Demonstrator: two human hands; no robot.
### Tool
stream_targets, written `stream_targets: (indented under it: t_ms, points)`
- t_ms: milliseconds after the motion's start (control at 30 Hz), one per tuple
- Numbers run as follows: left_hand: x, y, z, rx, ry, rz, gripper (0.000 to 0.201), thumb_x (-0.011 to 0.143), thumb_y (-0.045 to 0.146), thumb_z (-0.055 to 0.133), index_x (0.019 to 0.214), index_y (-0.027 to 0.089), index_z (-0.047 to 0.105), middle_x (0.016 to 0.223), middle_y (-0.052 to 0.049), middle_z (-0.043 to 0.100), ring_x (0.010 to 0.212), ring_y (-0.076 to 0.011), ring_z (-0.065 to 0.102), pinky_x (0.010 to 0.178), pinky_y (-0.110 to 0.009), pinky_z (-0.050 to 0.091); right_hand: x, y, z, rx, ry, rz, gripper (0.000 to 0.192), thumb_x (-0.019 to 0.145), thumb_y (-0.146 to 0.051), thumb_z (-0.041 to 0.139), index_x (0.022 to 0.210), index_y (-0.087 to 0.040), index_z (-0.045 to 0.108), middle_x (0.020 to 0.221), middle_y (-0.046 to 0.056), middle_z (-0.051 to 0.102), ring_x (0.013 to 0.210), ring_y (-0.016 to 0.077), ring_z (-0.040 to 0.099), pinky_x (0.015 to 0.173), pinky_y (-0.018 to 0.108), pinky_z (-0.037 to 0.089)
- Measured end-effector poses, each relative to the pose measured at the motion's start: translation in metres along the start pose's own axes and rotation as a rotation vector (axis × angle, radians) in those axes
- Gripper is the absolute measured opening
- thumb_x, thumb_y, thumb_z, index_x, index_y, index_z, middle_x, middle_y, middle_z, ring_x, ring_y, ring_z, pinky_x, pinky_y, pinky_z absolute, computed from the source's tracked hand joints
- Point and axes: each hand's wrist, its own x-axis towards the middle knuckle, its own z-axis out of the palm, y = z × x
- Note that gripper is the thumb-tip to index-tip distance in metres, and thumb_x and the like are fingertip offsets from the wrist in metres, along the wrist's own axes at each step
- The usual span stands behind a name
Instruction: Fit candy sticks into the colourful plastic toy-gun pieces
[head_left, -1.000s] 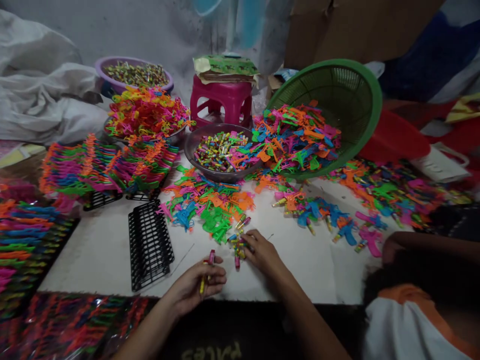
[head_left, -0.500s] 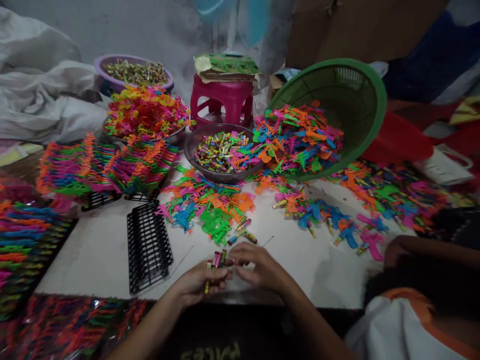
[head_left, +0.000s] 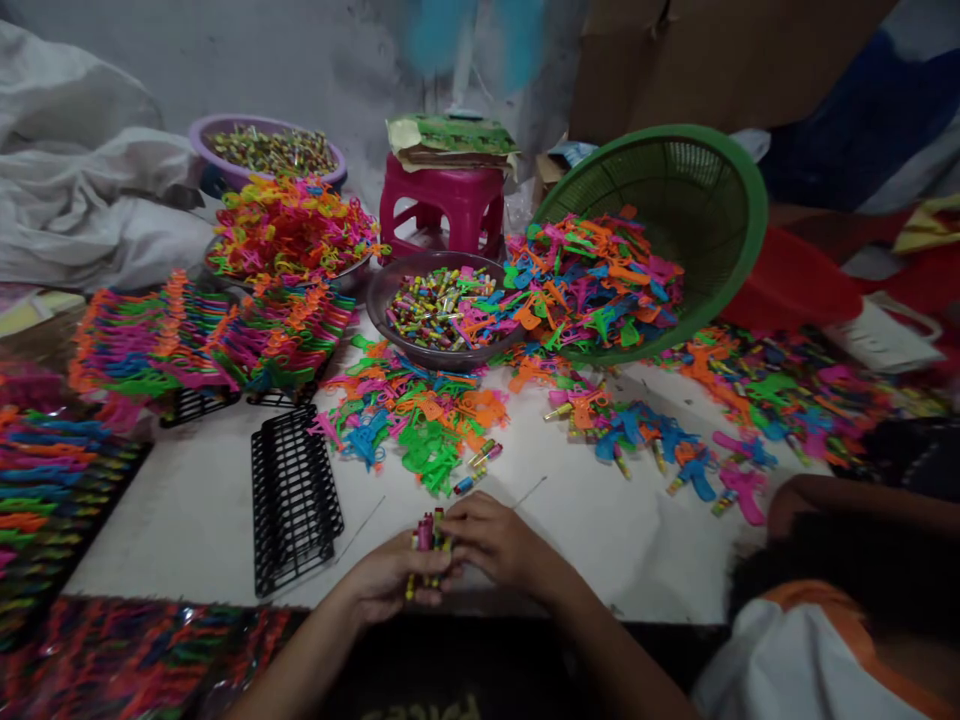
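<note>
On the near bench (head_left: 600, 535), I clasp multicoloured tubes (head_left: 425, 535) in my left hand (head_left: 386, 580), seemingly for alignment; right hand (head_left: 499, 540) grip unclear.

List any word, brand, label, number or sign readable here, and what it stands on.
No text is legible.
Pale lettering on the dark surface at the bottom edge: cut off, blurred.
Marks on the white item at right: too blurred.
Small tubes in the left hand: any print too small.
</note>
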Motion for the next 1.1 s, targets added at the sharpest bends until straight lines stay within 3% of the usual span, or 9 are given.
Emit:
stream_targets:
  t_ms: [100, 200, 300, 500, 667, 800, 900, 1000, 1100]
  points:
    - [0.0, 0.001, -0.004, -0.057, 0.113, 0.061, 0.032, 0.062, 0.016, 0.07, 0.092, 0.014, 0.06, 0.066, 0.0, 0.062, 0.052, -0.0071, 0.058, 0.043, -0.013, 0.039, -0.002, 0.002, 0.006, -0.08, 0.119, 0.398, 0.022, 0.08, -0.036, 0.05, 0.086, -0.019, 0.062, 0.081, 0.005, 0.061, 0.073, 0.0146, 0.055, 0.064, 0.025, 0.042]
    - [0.002, 0.003, -0.009, -0.141, 0.212, 0.125, 0.027, 0.063, 0.015, 0.07, 0.089, 0.014, 0.06, 0.076, -0.002, 0.065, 0.066, -0.0111, 0.063, 0.059, -0.019, 0.047, -0.008, 0.007, 0.012, -0.289, 0.009, 0.641, 0.017, 0.072, -0.034, 0.059, 0.075, -0.017, 0.06, 0.071, 0.003, 0.058, 0.065, 0.0155, 0.052, 0.058, 0.025, 0.038]
    - [0.003, 0.003, -0.011, -0.163, 0.186, 0.124, 0.023, 0.065, 0.021, 0.069, 0.084, 0.014, 0.059, 0.09, -0.007, 0.066, 0.078, -0.0177, 0.064, 0.071, -0.028, 0.049, -0.011, 0.004, 0.013, -0.353, -0.031, 0.574, 0.005, 0.072, -0.021, 0.056, 0.074, -0.017, 0.058, 0.073, 0.004, 0.057, 0.07, 0.0162, 0.051, 0.061, 0.026, 0.038]
    - [0.003, -0.001, -0.008, -0.035, -0.027, 0.028, 0.035, 0.061, 0.03, 0.072, 0.089, 0.012, 0.06, 0.078, -0.006, 0.066, 0.064, -0.0161, 0.063, 0.058, -0.025, 0.048, -0.005, -0.007, 0.007, -0.139, -0.102, -0.056, 0.013, 0.079, -0.023, 0.052, 0.088, -0.022, 0.061, 0.087, 0.004, 0.059, 0.083, 0.0159, 0.05, 0.074, 0.029, 0.039]
    - [0.003, 0.005, -0.005, -0.003, 0.089, 0.04, 0.028, 0.058, 0.012, 0.073, 0.084, 0.012, 0.061, 0.074, -0.003, 0.066, 0.053, -0.0082, 0.058, 0.052, -0.018, 0.045, 0.003, 0.021, 0.01, -0.09, 0.125, 0.189, 0.023, 0.082, -0.021, 0.048, 0.104, -0.019, 0.057, 0.092, 0.007, 0.058, 0.085, 0.0158, 0.053, 0.074, 0.027, 0.044]
    - [0.0, 0.007, -0.006, -0.143, 0.091, 0.086, 0.027, 0.065, 0.014, 0.068, 0.09, 0.012, 0.06, 0.096, -0.01, 0.066, 0.077, -0.0165, 0.064, 0.072, -0.029, 0.049, 0.007, 0.037, 0.016, -0.256, 0.097, 0.328, 0.01, 0.075, -0.02, 0.055, 0.082, -0.019, 0.062, 0.081, 0.006, 0.056, 0.078, 0.018, 0.052, 0.069, 0.03, 0.045]
    - [-0.002, 0.008, -0.007, -0.203, 0.086, 0.088, 0.026, 0.068, 0.018, 0.067, 0.092, 0.014, 0.057, 0.09, -0.009, 0.067, 0.075, -0.0191, 0.064, 0.069, -0.033, 0.051, 0.007, 0.032, 0.018, -0.057, 0.259, 0.361, 0.005, 0.073, -0.023, 0.056, 0.073, -0.019, 0.058, 0.079, 0.005, 0.055, 0.075, 0.0159, 0.052, 0.068, 0.028, 0.044]
    - [-0.002, 0.008, -0.007, -0.247, 0.123, 0.121, 0.028, 0.067, 0.019, 0.068, 0.092, 0.015, 0.056, 0.075, -0.003, 0.066, 0.062, -0.0141, 0.063, 0.056, -0.026, 0.052, 0.006, 0.018, 0.018, 0.398, 0.457, 0.512, 0.007, 0.072, -0.025, 0.052, 0.075, -0.019, 0.051, 0.064, -0.001, 0.052, 0.06, 0.0115, 0.051, 0.056, 0.023, 0.043]
    - [0.0, 0.008, -0.004, -0.273, 0.141, 0.177, 0.028, 0.065, 0.018, 0.069, 0.09, 0.015, 0.056, 0.067, 0.0, 0.063, 0.057, -0.0125, 0.061, 0.051, -0.024, 0.052, 0.006, 0.001, 0.019, 0.787, 0.387, 0.611, 0.009, 0.073, -0.023, 0.045, 0.08, -0.019, 0.048, 0.048, -0.009, 0.036, 0.038, 0.0067, 0.034, 0.038, 0.018, 0.031]
